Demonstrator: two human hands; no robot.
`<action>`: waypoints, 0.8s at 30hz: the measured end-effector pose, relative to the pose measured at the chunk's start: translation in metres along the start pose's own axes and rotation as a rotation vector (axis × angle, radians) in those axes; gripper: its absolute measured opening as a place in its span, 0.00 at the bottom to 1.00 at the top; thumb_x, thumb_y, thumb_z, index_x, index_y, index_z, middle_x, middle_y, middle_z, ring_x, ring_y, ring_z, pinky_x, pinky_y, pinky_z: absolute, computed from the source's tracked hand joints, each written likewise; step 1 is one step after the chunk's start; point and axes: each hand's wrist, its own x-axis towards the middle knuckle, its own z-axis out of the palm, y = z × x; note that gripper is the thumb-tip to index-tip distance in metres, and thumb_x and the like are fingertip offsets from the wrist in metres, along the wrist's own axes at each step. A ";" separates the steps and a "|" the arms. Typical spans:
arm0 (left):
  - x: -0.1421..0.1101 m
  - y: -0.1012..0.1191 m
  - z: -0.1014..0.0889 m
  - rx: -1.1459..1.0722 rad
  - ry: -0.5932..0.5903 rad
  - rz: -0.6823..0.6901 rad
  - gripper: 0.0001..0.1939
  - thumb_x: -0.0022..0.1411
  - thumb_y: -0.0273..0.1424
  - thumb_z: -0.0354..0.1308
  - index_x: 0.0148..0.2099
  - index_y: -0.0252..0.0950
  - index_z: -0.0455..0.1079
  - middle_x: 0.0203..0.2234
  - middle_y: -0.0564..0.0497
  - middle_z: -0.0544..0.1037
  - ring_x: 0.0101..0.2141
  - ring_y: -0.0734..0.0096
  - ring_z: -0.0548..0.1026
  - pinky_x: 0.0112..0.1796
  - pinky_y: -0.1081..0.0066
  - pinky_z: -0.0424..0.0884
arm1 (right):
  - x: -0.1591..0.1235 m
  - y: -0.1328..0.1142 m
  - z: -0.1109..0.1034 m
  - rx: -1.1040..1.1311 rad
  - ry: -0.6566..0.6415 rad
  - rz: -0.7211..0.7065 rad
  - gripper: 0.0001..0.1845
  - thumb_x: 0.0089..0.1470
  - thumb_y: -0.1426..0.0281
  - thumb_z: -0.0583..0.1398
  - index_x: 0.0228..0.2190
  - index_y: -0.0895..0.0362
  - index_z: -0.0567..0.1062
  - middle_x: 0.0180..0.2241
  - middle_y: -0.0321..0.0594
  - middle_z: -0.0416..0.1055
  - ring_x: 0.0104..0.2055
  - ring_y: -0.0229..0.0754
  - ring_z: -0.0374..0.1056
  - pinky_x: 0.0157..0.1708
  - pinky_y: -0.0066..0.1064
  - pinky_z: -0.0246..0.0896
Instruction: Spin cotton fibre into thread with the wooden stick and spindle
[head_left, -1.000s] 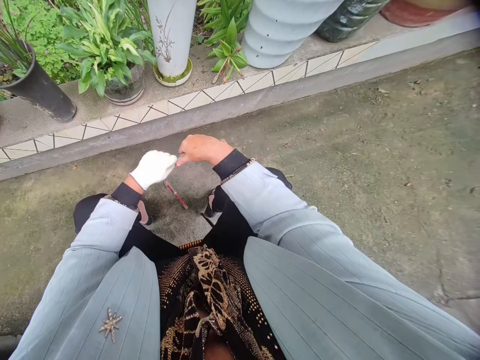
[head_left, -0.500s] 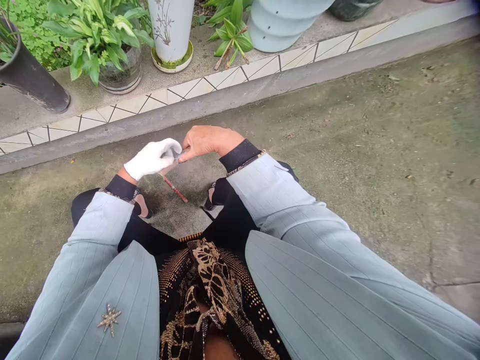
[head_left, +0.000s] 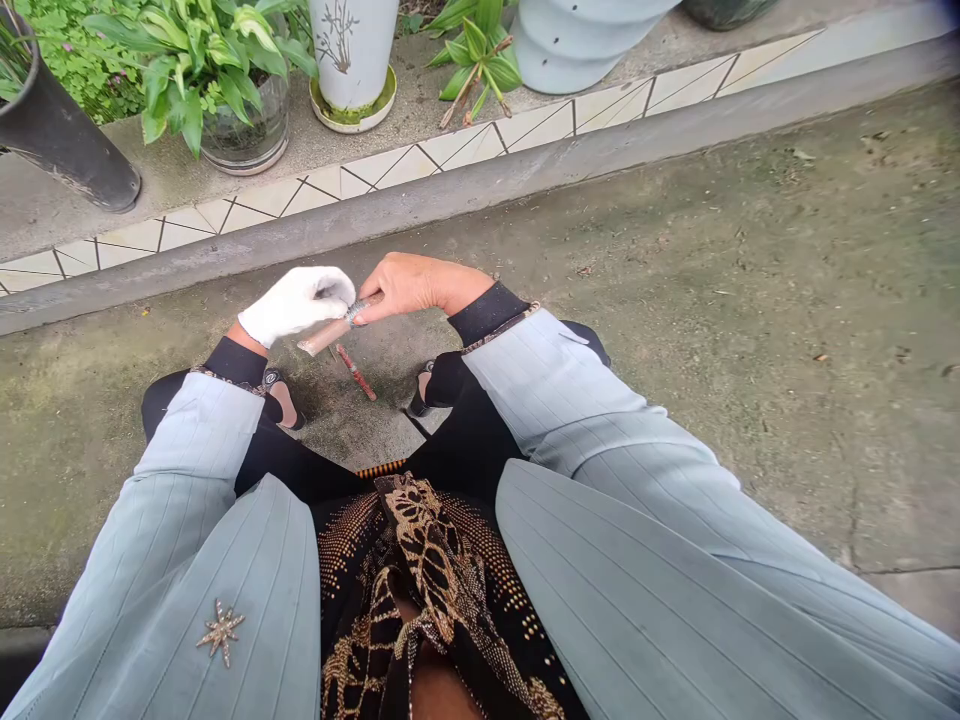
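Note:
My left hand (head_left: 296, 305), in a white cloth glove, and my bare right hand (head_left: 416, 285) meet in front of me over the ground. Between them is a pale pinkish rod (head_left: 326, 335) with a metal collar (head_left: 360, 310) near its upper end. My gloved fingers curl over the rod near the collar, and my right fingers pinch its upper end. Its lower tip sticks out past my left hand. Below the hands, a thin red stick (head_left: 355, 372) lies on the concrete, touching neither hand.
I sit over worn, mossy concrete ground (head_left: 675, 300), with my sandalled feet (head_left: 281, 400) below my hands. Ahead runs a grey kerb (head_left: 420, 205) under a tiled ledge (head_left: 457, 150) holding potted plants (head_left: 240, 90) and a white vase (head_left: 352, 50).
The pale rod now shows at length below my left hand, where before only a short metal piece showed between my hands. The red stick stays on the ground.

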 end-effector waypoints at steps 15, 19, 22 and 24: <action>-0.008 0.011 -0.001 0.159 0.050 0.144 0.09 0.56 0.33 0.65 0.38 0.40 0.85 0.31 0.50 0.80 0.37 0.61 0.77 0.44 0.61 0.72 | 0.000 0.015 -0.003 0.340 -0.173 0.016 0.20 0.59 0.54 0.69 0.30 0.58 0.83 0.22 0.33 0.70 0.26 0.33 0.61 0.30 0.29 0.51; -0.011 0.016 -0.001 0.114 0.060 0.143 0.08 0.56 0.33 0.67 0.37 0.40 0.86 0.30 0.51 0.79 0.35 0.63 0.76 0.42 0.63 0.70 | 0.000 0.017 -0.003 0.408 -0.233 -0.015 0.23 0.62 0.51 0.67 0.29 0.59 0.82 0.22 0.34 0.72 0.24 0.32 0.61 0.29 0.28 0.53; -0.011 0.017 0.000 0.115 0.040 0.167 0.08 0.57 0.32 0.66 0.37 0.40 0.86 0.30 0.51 0.79 0.35 0.64 0.75 0.42 0.63 0.70 | 0.001 0.017 -0.003 0.414 -0.242 -0.011 0.23 0.63 0.51 0.66 0.29 0.59 0.81 0.22 0.34 0.72 0.23 0.32 0.61 0.28 0.28 0.54; -0.011 0.017 0.002 0.128 0.032 0.184 0.08 0.57 0.31 0.65 0.37 0.39 0.85 0.30 0.51 0.78 0.35 0.63 0.76 0.43 0.63 0.70 | 0.000 0.016 -0.003 0.403 -0.239 -0.006 0.22 0.62 0.52 0.66 0.30 0.59 0.82 0.22 0.34 0.72 0.23 0.32 0.61 0.29 0.28 0.54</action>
